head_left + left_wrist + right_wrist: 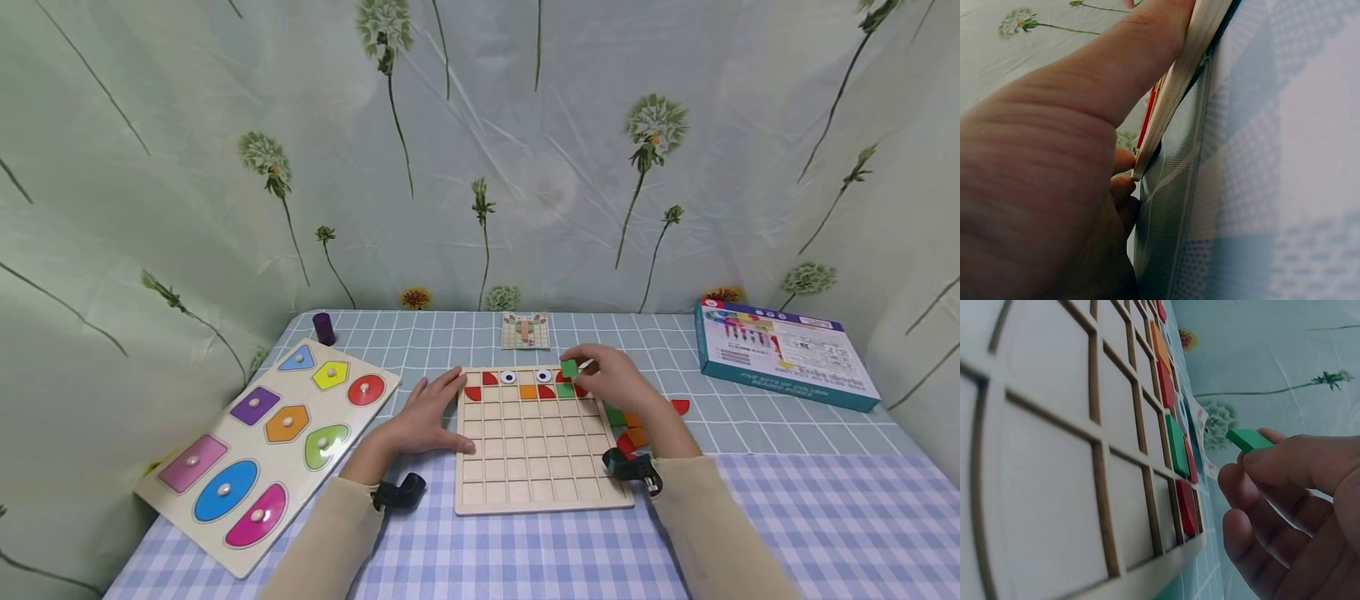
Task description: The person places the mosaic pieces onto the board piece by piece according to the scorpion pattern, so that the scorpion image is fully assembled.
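Right hand [617, 377] pinches green square tile [569, 368], raised off wooden grid board [536, 483] near one o'clock; left hand [422, 421], thumb and fingers spread, touches nine o'clock edge.

The right forearm [672, 435] blocks part of the loose pieces [636, 436] beside the grid board [540, 454]; something yellow [152, 468] is mostly hidden by the knob puzzle [288, 463]. From here the small print on the cardboard box [795, 358] is unreadable, and the right fingers [1285, 464] cover part of the green square [1249, 439].
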{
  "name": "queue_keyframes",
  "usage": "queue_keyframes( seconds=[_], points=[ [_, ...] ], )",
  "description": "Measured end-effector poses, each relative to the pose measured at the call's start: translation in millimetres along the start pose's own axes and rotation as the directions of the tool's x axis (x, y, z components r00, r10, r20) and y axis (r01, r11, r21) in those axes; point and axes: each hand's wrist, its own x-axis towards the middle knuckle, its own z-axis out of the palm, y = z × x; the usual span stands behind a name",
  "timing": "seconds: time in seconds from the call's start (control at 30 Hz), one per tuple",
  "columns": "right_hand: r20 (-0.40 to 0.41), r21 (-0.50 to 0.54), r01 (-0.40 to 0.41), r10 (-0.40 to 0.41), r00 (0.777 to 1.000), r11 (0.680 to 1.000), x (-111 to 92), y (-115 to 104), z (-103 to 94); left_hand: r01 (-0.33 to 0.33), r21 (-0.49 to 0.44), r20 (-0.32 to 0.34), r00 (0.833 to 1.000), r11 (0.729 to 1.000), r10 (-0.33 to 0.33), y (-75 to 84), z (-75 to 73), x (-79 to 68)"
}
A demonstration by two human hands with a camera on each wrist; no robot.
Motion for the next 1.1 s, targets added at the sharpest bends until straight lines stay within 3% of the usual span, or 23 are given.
queue_keyframes(
  seconds=[0.57,0.83,1.1],
  points=[
    [-0.006,-0.005,0.112,-0.112,0.994,0.994,-1,-18,16.2,-0.001,0.020,0.007,1.000,1.000,0.001,-0.7,-0.2,2.1],
    [-0.004,0.056,0.063,-0.063,0.998,0.996,1,-28,27.8,-0.003,0.012,0.005,1.000,1.000,0.003,0.4,-0.8,1.5],
    [0.017,0.081,0.082,-0.084,0.996,0.993,1,-41,43.8,-0.007,0.015,0.010,1.000,1.000,0.007,-0.5,-0.6,0.9]
  ],
)
